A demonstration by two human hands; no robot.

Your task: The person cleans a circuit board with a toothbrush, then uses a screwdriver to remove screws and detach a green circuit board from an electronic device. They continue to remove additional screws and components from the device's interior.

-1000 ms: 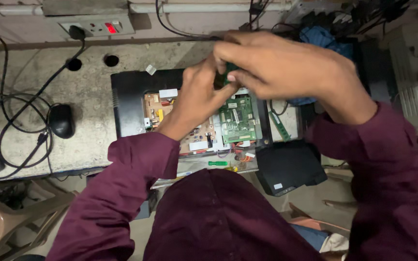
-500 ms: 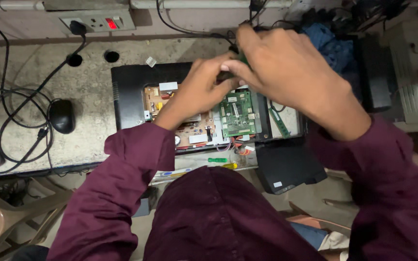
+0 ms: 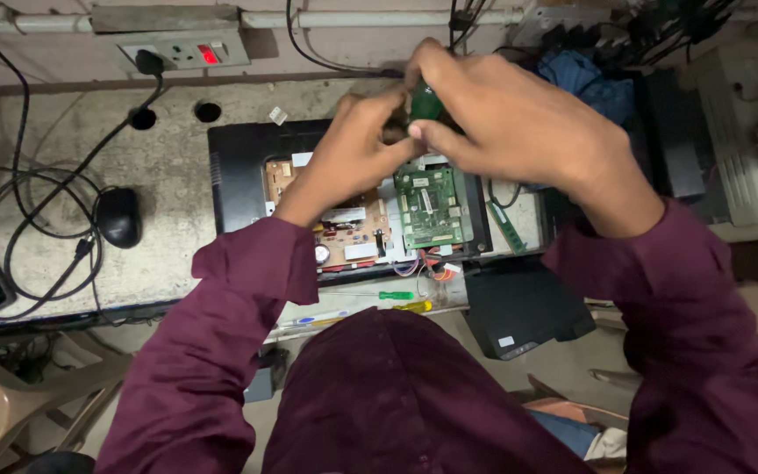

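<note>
Both hands (image 3: 449, 123) around small green part (image 3: 425, 103) above opened monitor (image 3: 239, 171).

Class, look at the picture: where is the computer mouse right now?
In the head view, the black mouse lies far left on the bench, among its cables, left of the opened monitor.

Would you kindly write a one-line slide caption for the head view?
Left hand and right hand together grip a small dark-green object above an opened black monitor's green circuit board.
</note>
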